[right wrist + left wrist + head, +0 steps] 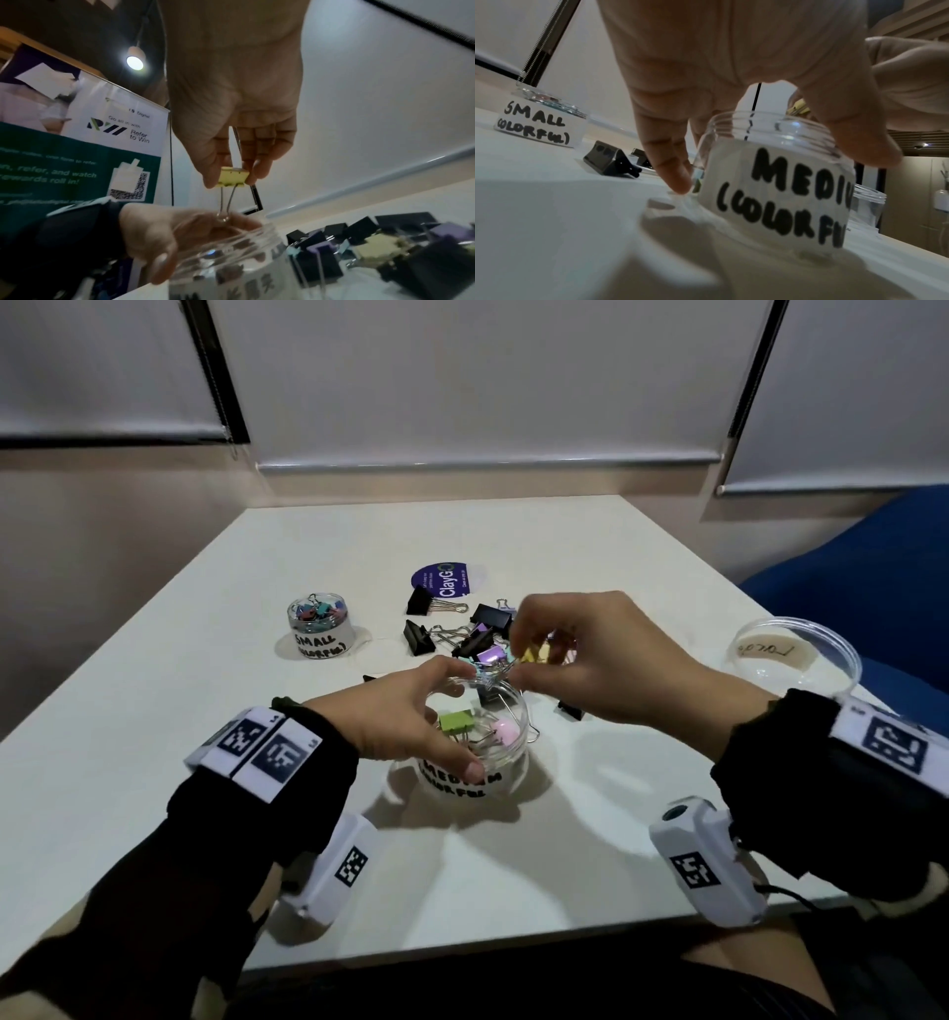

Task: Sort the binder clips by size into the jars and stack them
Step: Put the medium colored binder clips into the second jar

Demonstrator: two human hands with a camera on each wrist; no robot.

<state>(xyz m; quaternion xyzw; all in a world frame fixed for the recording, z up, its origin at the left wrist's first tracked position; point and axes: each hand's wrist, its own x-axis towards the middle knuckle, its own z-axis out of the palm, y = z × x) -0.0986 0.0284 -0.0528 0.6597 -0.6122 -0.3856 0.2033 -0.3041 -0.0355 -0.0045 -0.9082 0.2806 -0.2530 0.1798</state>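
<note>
My left hand (411, 716) grips the clear jar labelled MEDIUM (COLORFUL) (506, 775) (777, 182) around its rim, thumb on the near side. Inside lie a green clip (456, 722) and a pink clip (506, 730). My right hand (580, 654) (231, 176) pinches a yellow binder clip (534, 653) (233, 176) by its body, wire handles hanging down just above the jar's mouth (231, 241). A pile of black, purple and yellow clips (477, 634) (385, 243) lies behind the jar. The jar labelled SMALL (COLORFUL) (321, 629) (541, 121) holds several small coloured clips.
A purple round lid (444, 580) lies at the back of the white table (205, 660). A clear lid with writing (791, 654) sits near the right edge. A loose black clip (570, 709) lies right of the jar. A blue chair (873, 588) stands to the right.
</note>
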